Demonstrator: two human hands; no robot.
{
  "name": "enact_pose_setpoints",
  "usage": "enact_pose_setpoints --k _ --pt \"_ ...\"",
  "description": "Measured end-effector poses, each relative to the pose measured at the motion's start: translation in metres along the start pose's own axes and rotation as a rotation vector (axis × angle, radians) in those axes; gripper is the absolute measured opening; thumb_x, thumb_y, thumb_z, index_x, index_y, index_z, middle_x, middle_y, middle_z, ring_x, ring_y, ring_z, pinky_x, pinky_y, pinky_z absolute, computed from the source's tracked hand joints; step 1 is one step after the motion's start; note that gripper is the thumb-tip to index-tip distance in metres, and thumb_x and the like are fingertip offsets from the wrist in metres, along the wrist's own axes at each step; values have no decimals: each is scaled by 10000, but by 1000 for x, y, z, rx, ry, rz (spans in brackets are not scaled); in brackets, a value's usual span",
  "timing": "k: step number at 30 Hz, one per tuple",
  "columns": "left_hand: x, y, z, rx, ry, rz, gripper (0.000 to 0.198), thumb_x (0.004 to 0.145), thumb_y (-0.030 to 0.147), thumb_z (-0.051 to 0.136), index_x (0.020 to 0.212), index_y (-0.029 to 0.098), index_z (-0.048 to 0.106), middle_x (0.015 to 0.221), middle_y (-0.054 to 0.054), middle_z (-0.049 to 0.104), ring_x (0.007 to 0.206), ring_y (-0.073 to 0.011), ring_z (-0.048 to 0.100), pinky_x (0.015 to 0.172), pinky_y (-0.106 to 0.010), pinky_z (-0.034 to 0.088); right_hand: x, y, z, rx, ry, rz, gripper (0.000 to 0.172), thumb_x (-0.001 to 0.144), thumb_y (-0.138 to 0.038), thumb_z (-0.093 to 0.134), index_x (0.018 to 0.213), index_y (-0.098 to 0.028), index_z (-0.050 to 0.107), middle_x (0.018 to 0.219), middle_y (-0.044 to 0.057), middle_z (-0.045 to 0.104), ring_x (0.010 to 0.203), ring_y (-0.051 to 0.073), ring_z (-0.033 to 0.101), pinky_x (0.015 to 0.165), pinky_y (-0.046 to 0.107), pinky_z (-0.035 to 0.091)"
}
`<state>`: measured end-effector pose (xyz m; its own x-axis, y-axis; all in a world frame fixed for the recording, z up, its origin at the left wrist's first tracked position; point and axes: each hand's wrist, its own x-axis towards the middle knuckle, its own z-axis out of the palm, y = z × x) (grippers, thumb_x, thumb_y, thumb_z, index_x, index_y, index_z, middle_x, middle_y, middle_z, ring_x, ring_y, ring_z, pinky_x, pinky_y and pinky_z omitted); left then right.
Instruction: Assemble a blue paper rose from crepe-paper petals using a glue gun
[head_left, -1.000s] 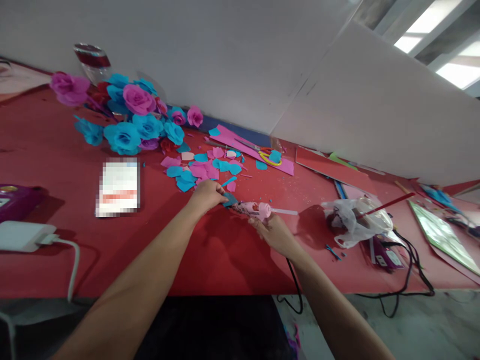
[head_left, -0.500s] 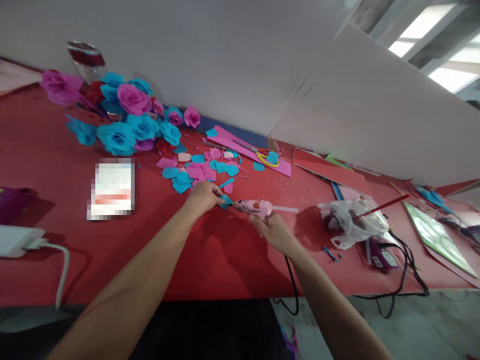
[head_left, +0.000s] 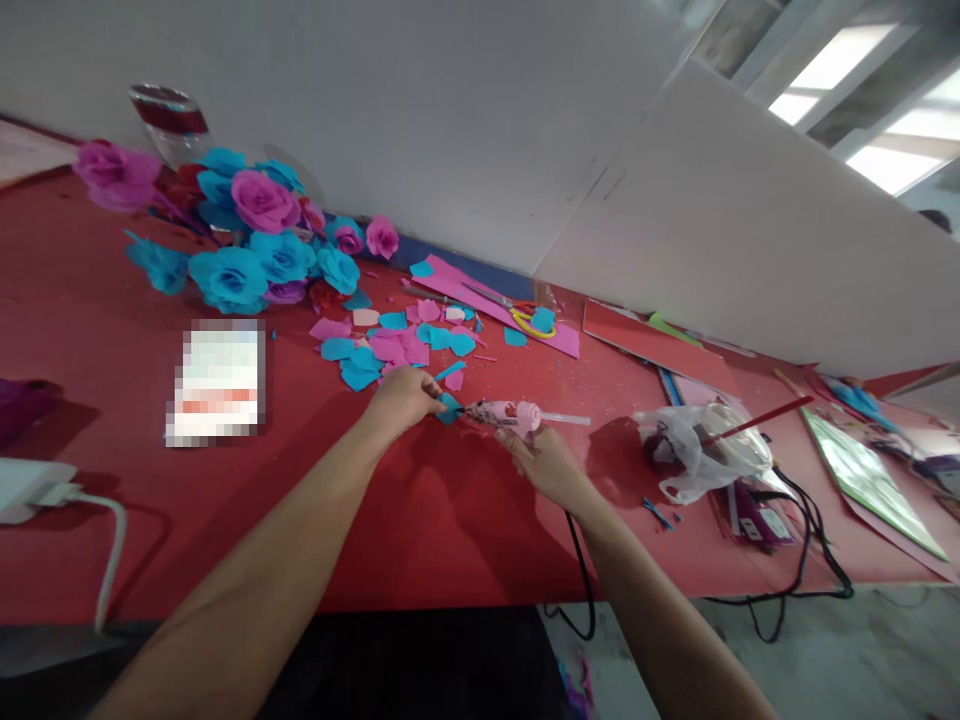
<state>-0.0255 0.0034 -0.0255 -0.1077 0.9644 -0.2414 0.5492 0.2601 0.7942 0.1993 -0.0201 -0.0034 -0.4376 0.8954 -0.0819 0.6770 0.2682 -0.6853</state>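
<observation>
In my right hand (head_left: 541, 456) is a pink glue gun (head_left: 504, 413), its tip pointing left and a clear glue stick (head_left: 566, 419) jutting from its back end. My left hand (head_left: 409, 398) pinches a small blue paper petal (head_left: 450, 408), which meets the gun's tip. A narrow blue paper strip (head_left: 450, 371) also sticks out by the left fingertips; whether they hold it I cannot tell. Just beyond lie loose blue and pink paper petals (head_left: 401, 346) in a scattered pile.
Paper flowers (head_left: 229, 278) stand at the back left, near a pixelated white item (head_left: 214, 385). Yellow-and-red scissors (head_left: 534, 320) rest on a pink paper sheet (head_left: 450, 277). To the right are a plastic bag with a cup (head_left: 697, 450) and black cables (head_left: 817, 540). A white charger (head_left: 34, 490) lies at left.
Both hands keep nearly the same pose, the petal still at the glue gun's tip. The petal shows a little more of its face. The whole view has shifted slightly.
</observation>
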Motion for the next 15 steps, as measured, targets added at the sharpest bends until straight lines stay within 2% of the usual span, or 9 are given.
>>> enact_pose_setpoints --k 3,6,10,12,15 --pt "2 0 0 37 3 6 79 585 187 728 655 177 691 679 -40 695 699 -190 627 622 -276 397 0 0 1 -4 34 9 350 897 -447 457 1090 -212 629 717 62 677 688 216 645 562 279 470" --pt "3 -2 0 55 -1 10 69 589 197 724 647 179 692 661 -36 689 687 -189 625 614 -274 395 1 -2 1 26 36 -38 350 903 -412 459 1152 -219 611 843 61 697 782 212 658 627 280 493" --pt "6 -5 2 33 2 27 60 583 199 721 631 189 686 653 -28 694 687 -186 632 626 -271 405 -1 -5 2 70 41 -172 322 916 -335 458 1200 -255 587 1153 47 657 1067 197 608 879 300 473" --pt "7 -6 2 21 6 37 60 577 193 723 617 190 679 653 -31 697 688 -187 634 631 -269 412 -4 -5 3 26 25 -206 328 916 -326 468 1220 -267 574 1222 42 629 1135 192 575 947 307 439" --pt "8 -9 3 -3 -8 39 58 575 190 722 607 191 673 649 -35 699 679 -186 634 622 -267 418 -8 -3 0 -146 3 -140 332 900 -376 500 1197 -254 582 1109 65 669 1024 208 628 841 297 476"
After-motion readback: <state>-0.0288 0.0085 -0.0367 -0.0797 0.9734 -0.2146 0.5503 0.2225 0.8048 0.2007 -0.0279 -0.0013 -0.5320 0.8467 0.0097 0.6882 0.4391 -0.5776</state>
